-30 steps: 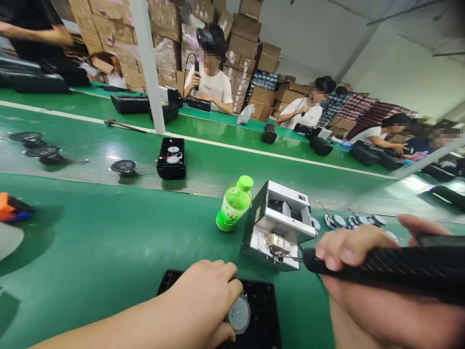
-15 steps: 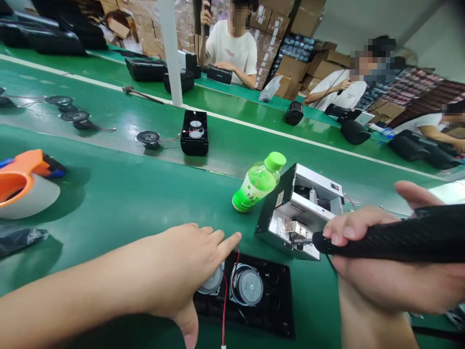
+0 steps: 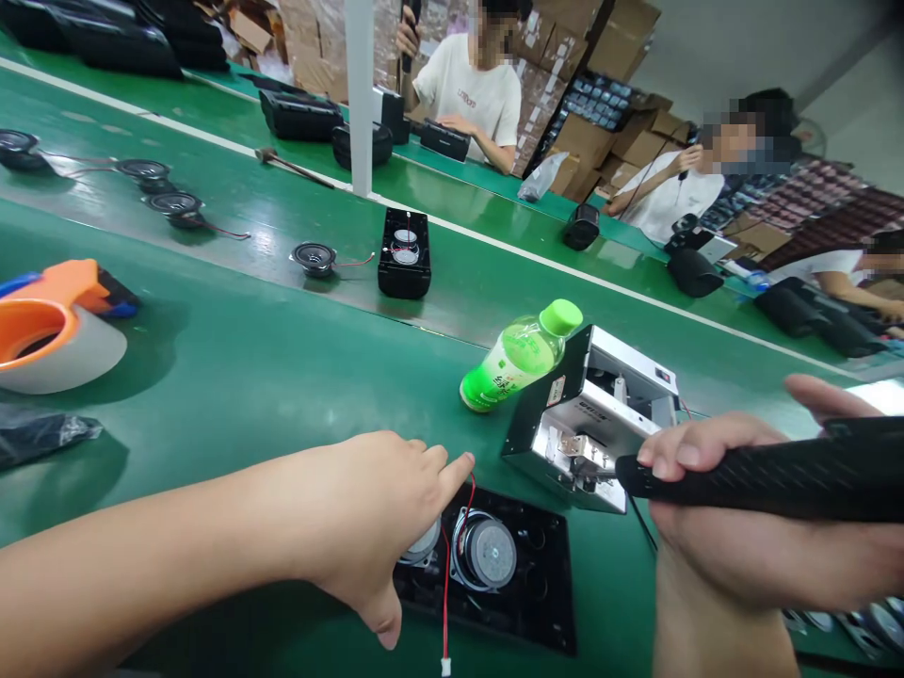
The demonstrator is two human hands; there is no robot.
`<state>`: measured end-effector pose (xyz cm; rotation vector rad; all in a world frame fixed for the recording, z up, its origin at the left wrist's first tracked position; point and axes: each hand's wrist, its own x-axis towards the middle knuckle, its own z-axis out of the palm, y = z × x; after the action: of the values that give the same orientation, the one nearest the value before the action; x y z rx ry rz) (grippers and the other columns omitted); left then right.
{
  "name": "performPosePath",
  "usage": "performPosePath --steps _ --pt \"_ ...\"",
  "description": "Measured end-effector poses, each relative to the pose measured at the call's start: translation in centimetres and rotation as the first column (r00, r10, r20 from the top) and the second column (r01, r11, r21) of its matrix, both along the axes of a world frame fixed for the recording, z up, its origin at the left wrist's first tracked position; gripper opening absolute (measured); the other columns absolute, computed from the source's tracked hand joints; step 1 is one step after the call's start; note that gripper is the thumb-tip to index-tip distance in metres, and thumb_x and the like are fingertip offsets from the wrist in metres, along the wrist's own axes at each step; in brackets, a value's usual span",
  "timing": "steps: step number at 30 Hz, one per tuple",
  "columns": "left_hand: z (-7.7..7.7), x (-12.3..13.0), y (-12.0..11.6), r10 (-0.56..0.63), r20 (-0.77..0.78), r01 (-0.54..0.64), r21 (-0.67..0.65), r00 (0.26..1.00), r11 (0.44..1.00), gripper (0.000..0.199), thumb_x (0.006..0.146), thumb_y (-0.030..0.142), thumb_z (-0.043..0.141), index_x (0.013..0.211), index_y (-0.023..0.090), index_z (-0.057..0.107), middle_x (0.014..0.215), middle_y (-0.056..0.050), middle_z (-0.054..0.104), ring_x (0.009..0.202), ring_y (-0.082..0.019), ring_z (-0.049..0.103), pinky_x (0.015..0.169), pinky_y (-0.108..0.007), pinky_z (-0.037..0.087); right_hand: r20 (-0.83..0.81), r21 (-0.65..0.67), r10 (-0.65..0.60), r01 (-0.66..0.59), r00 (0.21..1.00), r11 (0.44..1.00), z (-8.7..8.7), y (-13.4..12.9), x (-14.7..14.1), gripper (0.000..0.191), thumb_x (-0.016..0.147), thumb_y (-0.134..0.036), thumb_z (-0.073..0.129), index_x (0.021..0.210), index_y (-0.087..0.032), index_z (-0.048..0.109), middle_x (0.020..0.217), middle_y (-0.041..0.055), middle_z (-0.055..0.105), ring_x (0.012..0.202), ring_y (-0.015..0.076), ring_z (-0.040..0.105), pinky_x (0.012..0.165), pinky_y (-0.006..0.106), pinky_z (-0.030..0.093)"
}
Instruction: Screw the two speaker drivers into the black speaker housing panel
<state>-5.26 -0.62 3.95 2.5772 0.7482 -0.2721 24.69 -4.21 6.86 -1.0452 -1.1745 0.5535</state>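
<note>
My right hand [image 3: 749,508] is wrapped round a black electric screwdriver [image 3: 769,468]. Its tip meets the front of a silver and black screw feeder [image 3: 614,405], by the small metal outlet. Over the left part of a black speaker panel [image 3: 526,603] reaches my left hand [image 3: 388,508], fingers extended and thumb apart; whether it presses on the panel I cannot tell. Two round speakers sit in the panel: the right speaker [image 3: 491,554] shows fully, while the left speaker [image 3: 424,546] is partly under my hand. A red wire [image 3: 445,603] with a white plug runs down across the panel.
A green-capped bottle [image 3: 519,353] stands against the feeder. On the left lie an orange tape dispenser [image 3: 63,325] and a black plastic bag [image 3: 46,438]. Beyond are loose speakers [image 3: 314,256] and a black speaker box [image 3: 404,254]. Several people [image 3: 473,94] work across the line.
The view has shifted slightly, so the bottle, feeder and far speakers sit further right. Both hands keep nearly the same pose, and the screwdriver tip stays at the feeder.
</note>
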Motion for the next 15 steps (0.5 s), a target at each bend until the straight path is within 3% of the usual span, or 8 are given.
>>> performPosePath --steps 4,7,11,15 --pt "0.1 0.1 0.1 -0.016 -0.057 0.015 -0.023 0.998 1.0 0.152 0.054 0.065 0.105 0.177 0.015 0.03 0.151 -0.024 0.067 0.123 -0.043 0.074 0.098 -0.046 0.061 -0.02 -0.052 -0.022 0.021 1.0 0.998 0.3 0.4 -0.4 0.069 0.091 -0.091 0.061 0.111 -0.026 0.074 0.074 0.0013 0.064 0.05 0.0217 0.061 0.044 0.033 0.046" --pt "0.1 0.1 0.2 -0.032 -0.064 0.031 -0.019 0.997 0.999 0.16 0.056 0.066 0.104 0.179 0.01 0.019 0.152 -0.027 0.066 0.123 -0.045 0.074 0.097 -0.049 0.062 -0.011 0.029 -0.079 0.08 0.997 0.996 0.2 0.9 -0.7 0.077 0.088 -0.096 0.059 0.118 -0.027 0.074 0.067 -0.0005 0.061 0.045 0.0207 0.055 0.041 0.032 0.044" --pt "0.1 0.3 0.2 -0.041 -0.058 0.041 -0.002 0.997 0.999 0.158 0.056 0.067 0.103 0.178 0.007 0.021 0.143 -0.025 0.072 0.115 -0.044 0.075 0.092 -0.051 0.064 0.059 0.126 -0.132 0.123 0.99 0.984 -0.1 1.3 -0.6 0.091 0.087 -0.103 0.045 0.133 -0.029 0.07 0.055 -0.0035 0.058 0.039 0.0224 0.045 0.039 0.037 0.045" --pt "0.2 0.3 0.1 -0.045 -0.068 0.045 -0.006 0.997 0.999 0.157 0.059 0.068 0.101 0.179 0.008 0.02 0.146 -0.026 0.07 0.115 -0.044 0.075 0.091 -0.051 0.063 0.064 0.139 -0.085 0.075 0.994 0.987 -0.2 1.4 -0.3 0.082 0.084 -0.104 0.05 0.114 -0.03 0.067 0.054 -0.0027 0.059 0.042 0.0243 0.045 0.039 0.039 0.046"
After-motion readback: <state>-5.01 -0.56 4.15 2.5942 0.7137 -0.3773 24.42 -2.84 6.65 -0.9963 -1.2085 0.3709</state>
